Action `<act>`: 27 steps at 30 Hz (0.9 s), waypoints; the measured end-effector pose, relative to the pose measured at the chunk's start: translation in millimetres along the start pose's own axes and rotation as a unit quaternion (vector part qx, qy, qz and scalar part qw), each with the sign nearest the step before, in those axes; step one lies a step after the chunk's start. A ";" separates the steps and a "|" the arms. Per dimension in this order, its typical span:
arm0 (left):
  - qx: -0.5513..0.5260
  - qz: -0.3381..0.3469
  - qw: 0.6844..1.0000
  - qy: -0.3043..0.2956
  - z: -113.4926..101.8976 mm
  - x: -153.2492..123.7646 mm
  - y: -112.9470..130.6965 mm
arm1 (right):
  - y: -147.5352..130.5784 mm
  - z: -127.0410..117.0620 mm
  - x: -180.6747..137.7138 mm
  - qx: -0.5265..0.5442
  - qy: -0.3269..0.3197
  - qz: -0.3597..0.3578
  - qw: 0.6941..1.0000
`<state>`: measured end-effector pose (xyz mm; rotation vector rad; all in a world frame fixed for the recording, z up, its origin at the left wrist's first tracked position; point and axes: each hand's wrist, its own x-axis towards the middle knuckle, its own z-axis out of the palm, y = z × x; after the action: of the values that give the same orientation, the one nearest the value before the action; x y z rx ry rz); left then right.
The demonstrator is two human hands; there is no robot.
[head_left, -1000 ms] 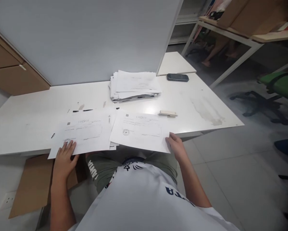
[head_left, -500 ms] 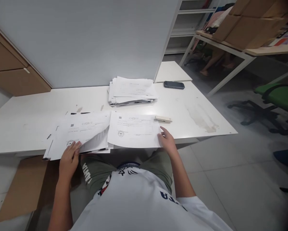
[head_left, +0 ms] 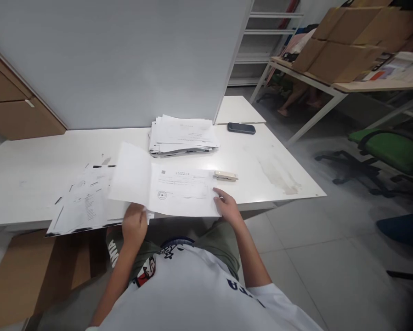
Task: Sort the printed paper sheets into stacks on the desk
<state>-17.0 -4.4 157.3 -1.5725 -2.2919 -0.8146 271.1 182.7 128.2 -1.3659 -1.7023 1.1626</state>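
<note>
My left hand [head_left: 135, 224] is closed on the lower edge of a lifted sheet of paper [head_left: 131, 174], which stands up and curves over toward the right. Under its right side lies a printed sheet [head_left: 185, 191] with a round stamp and a small square code. At that sheet's right edge, my right hand [head_left: 227, 204] rests with its index finger stretched out and its thumb at the paper. Loose printed papers [head_left: 89, 200] lie spread to the left, overhanging the desk's front edge. A beige stapler [head_left: 226, 175] sits just beyond the printed sheet's upper right corner.
A thick stack of papers [head_left: 183, 134] stands at the back against the grey partition [head_left: 123, 64]. Right of it lies a dark phone [head_left: 241, 128]. Cardboard boxes [head_left: 337, 50] sit on another table, near a green chair [head_left: 394, 149]. Part of another person's legs shows behind.
My left hand has moved right, turning the stamped left sheet up and over toward the right sheet. Other papers beneath it are now uncovered. My right hand stays by the right sheet's edge.
</note>
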 end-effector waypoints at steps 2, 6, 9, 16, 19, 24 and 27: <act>-0.021 0.110 0.992 -0.053 10.7 1.7 16.9 | -1.4 0.6 -0.9 0.004 -0.008 -0.004 1.000; -0.020 0.231 0.964 -0.132 26.2 4.8 42.3 | -2.1 -0.4 -1.5 0.033 -0.006 0.025 0.999; -0.014 0.271 0.950 -0.153 32.5 6.9 51.0 | -1.5 -1.8 -2.7 0.108 0.021 0.052 0.993; -0.019 0.292 0.944 -0.156 37.5 12.9 67.4 | -3.1 -2.7 -4.7 0.181 -0.017 0.094 0.979; -0.023 0.282 0.950 -0.132 33.2 19.8 74.9 | -7.3 -2.1 -3.2 0.221 -0.050 0.090 0.970; -0.013 0.350 0.928 -0.129 8.0 35.0 78.3 | -12.4 -9.5 -2.2 0.297 -0.041 0.101 0.949; 0.017 0.340 0.934 -0.104 -5.8 39.5 69.8 | -9.3 -21.5 -4.8 0.332 -0.019 0.085 0.939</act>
<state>30.8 41.4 202.8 -2.3086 -1.6445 -0.4336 287.7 182.5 145.3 -1.0678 -1.0598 1.6735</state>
